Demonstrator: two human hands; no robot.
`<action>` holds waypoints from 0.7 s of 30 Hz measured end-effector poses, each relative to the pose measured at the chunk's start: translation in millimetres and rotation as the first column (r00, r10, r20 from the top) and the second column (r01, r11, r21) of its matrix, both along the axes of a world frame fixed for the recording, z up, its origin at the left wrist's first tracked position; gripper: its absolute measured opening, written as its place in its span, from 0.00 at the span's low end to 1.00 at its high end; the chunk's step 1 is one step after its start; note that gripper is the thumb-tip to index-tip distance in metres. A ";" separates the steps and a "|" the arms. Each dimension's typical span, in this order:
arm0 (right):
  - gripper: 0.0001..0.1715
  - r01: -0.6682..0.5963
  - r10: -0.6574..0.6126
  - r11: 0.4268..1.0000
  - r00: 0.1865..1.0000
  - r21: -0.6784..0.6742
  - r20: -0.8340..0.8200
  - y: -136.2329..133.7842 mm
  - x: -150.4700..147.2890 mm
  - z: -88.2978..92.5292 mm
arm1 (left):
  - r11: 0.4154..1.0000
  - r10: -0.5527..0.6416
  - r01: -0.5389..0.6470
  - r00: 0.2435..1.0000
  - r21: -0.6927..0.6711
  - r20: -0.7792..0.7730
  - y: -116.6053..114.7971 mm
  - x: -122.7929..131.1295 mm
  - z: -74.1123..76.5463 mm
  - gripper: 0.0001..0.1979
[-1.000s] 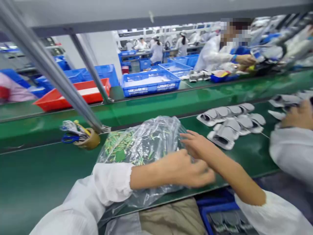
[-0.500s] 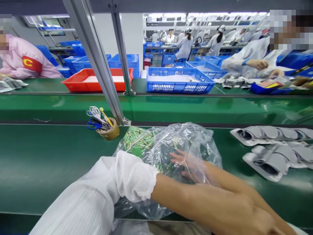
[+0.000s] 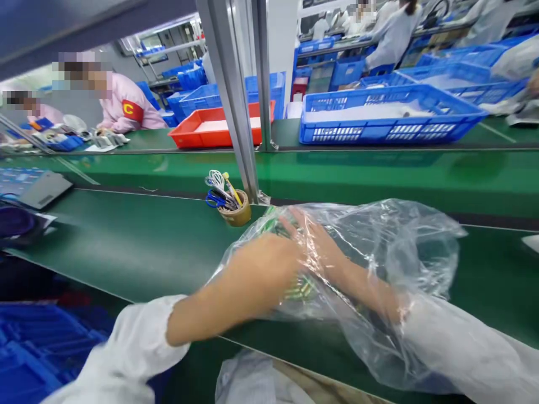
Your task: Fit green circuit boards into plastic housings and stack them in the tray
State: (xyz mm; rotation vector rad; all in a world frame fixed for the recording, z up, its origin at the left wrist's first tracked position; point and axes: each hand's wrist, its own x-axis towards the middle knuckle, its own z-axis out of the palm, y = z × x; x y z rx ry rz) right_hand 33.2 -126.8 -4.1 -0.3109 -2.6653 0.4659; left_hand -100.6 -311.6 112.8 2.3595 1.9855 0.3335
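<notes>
A clear plastic bag (image 3: 412,241) lies crumpled over the dark green work surface, with several small green and gold parts (image 3: 300,289) inside it. My right hand (image 3: 314,238) reaches into the bag with its fingers stretched out over the parts, and film covers the hand and forearm. Just left of it, my left hand (image 3: 267,269) is curled closed on the bag's near left side. Motion blurs that hand, and its fingertips are hidden underneath.
A tape roll (image 3: 236,212) holding scissors and pens stands behind the bag, beside a metal post (image 3: 236,106). Across the green belt sit a red tray (image 3: 202,134) and a blue crate (image 3: 379,132). More blue crates (image 3: 37,348) are low at left. Co-workers sit beyond.
My left hand has come back from the lower right onto the bag's left side. My right hand has pushed further into the bag, toward the parts. The view has turned left.
</notes>
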 end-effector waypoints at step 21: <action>0.08 -0.094 0.085 0.992 0.991 0.085 0.104 49.1 -1.2 10.1 | 0.799 0.583 -0.586 0.698 -0.137 0.417 44.4 -77.4 -53.7 0.25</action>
